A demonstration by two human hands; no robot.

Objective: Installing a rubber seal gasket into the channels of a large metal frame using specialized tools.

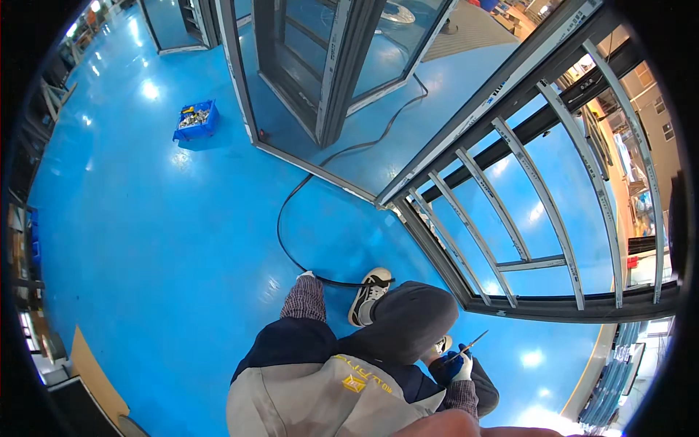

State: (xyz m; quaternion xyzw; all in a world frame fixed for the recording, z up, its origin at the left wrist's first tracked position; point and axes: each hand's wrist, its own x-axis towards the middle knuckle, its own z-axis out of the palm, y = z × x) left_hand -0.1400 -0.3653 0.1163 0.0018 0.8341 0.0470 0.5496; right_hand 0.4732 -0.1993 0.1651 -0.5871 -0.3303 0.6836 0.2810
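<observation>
Low over the blue floor, my left hand (306,275) in a pale glove is closed on a long black rubber strip (282,233); its fingers are mostly hidden. From there one end of the strip reaches right across my shoe (370,295). The other part curves away over the floor and past the glazed frame (317,172). Beside my bent knee, my right hand (461,365), in a white and dark blue glove, is closed around a thin pointed tool (477,339). The tool points up and to the right; its exact kind is unclear.
A large grey barred frame (535,309) stands close on my right. Glazed grey panels (338,80) rise ahead. A blue bin (196,122) with small metal parts sits on the floor at the far left. A brown board (98,371) lies at the lower left.
</observation>
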